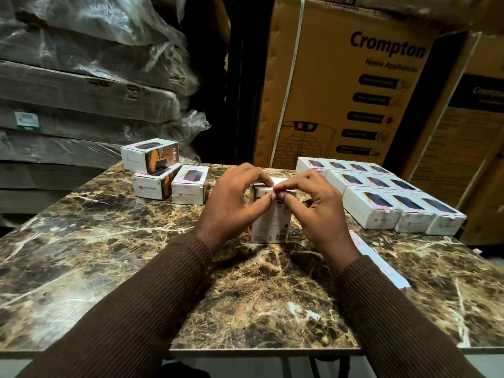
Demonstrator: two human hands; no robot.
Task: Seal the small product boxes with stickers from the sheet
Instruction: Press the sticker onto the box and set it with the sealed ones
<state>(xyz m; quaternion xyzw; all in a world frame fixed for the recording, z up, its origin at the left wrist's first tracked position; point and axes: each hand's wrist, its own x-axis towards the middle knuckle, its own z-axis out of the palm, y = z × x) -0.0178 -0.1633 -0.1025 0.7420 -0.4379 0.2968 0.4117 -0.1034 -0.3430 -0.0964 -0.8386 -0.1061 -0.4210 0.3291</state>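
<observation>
A small white product box (268, 225) stands upright on the marble table (136, 255), right in front of me. My left hand (231, 203) grips its upper left side, thumb and forefinger at the top edge. My right hand (313, 205) pinches at the box's top front edge, fingertips meeting those of the left; a small sticker there is too hidden to make out. The sticker sheet (381, 261), a long white strip with pink stickers, lies on the table under my right wrist.
Three small boxes (163, 173) are piled at the back left. Several more (381, 195) lie in neat rows at the back right. Large cardboard cartons (354, 83) stand behind the table, and plastic-wrapped flat packs (81, 91) are stacked on the left.
</observation>
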